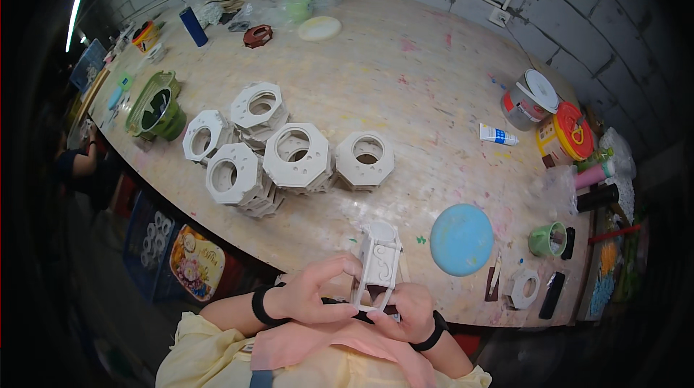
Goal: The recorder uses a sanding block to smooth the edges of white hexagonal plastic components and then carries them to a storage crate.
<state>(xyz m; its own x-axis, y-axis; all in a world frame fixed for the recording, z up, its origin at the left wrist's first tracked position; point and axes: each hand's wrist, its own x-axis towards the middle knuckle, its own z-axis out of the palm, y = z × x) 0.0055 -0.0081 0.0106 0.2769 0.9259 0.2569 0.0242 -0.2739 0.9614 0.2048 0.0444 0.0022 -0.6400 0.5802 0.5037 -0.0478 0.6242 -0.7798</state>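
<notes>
At the table's near edge I hold a white, cast-looking openwork piece (381,258) with a raised scroll pattern on its side panel. My left hand (318,290) grips its left side, thumb at the lower end and fingers at the upper left. Closed on its lower right is my right hand (410,312), with the thumb near the bottom edge; some of its fingers are hidden behind the piece. Beyond my hands stand several white octagonal pieces with round holes, some stacked, among them a large one (312,138) and a single one (379,149).
Right of my hands lies a blue disc (463,227), with a small white octagonal ring (531,294) and a green cup (543,235) farther right. Tubs (571,128) and a tube (499,134) sit at the right. A green basket (172,122) stands left. Another person's arm (85,162) shows far left.
</notes>
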